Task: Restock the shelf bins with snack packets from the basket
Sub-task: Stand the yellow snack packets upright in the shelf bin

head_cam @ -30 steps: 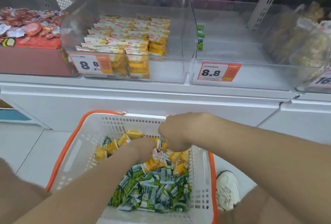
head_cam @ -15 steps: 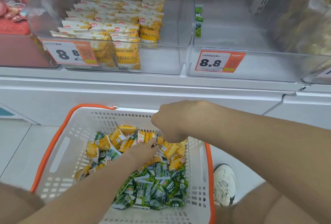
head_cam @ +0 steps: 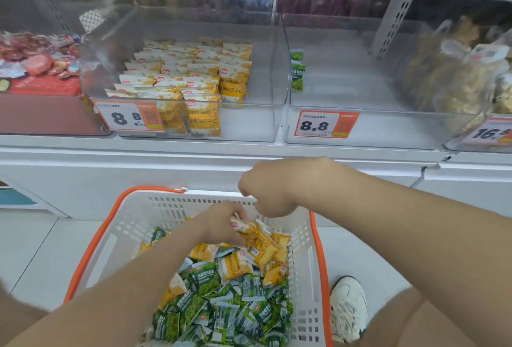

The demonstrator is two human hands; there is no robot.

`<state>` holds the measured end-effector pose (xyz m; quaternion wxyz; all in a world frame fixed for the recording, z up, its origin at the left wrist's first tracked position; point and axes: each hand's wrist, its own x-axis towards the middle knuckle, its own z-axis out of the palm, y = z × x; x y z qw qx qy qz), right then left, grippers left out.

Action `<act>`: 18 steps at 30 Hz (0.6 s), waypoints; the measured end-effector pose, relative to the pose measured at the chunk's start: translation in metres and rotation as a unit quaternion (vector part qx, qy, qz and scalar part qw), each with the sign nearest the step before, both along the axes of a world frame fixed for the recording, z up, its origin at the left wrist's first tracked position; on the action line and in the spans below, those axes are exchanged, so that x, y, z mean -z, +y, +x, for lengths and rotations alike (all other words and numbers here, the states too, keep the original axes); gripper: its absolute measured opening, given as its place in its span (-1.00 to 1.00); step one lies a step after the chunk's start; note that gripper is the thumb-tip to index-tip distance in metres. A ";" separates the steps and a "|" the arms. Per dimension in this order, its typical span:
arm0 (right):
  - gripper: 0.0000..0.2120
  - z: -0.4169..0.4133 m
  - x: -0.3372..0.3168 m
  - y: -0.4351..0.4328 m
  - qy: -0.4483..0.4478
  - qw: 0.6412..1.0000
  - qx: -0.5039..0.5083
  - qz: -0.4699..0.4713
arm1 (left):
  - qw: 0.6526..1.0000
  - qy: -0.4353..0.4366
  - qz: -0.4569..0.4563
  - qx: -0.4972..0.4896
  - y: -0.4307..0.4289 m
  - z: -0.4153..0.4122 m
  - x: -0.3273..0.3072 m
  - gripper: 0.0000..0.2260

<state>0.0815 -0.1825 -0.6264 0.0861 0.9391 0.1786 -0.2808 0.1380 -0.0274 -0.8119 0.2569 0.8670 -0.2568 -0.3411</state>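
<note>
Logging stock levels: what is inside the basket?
Seen: yellow snack packets at the far end, green snack packets nearer. The left arm and upper packets cover whatever lies beneath.

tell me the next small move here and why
Probably lift the left hand with the yellow packets it grips out of the basket toward the left clear bin. That bin holds rows of the same yellow kind, with bare floor at its right. The right hand is curled above the far rim; its hold is unclear.
</note>
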 end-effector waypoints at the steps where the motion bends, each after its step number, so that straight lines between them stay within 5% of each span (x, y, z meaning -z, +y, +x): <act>1: -0.72 0.001 -0.004 -0.004 -0.008 1.000 0.001 -0.002 | 0.998 0.027 -0.043 -0.025 -0.002 -0.001 -0.018 -0.62; 8: -0.78 -0.001 -0.039 -0.023 -0.073 0.994 0.051 0.060 | 0.957 0.076 -0.256 -0.117 -0.006 -0.018 -0.133 -0.62; 11: -0.82 0.000 -0.054 -0.030 -0.135 0.975 0.085 0.151 | 0.945 0.061 -0.285 -0.150 0.003 -0.019 -0.158 -0.63; 18: -0.82 0.002 -0.074 -0.036 -0.119 0.916 0.190 0.334 | 0.922 0.028 -0.337 -0.187 0.016 -0.021 -0.184 -0.68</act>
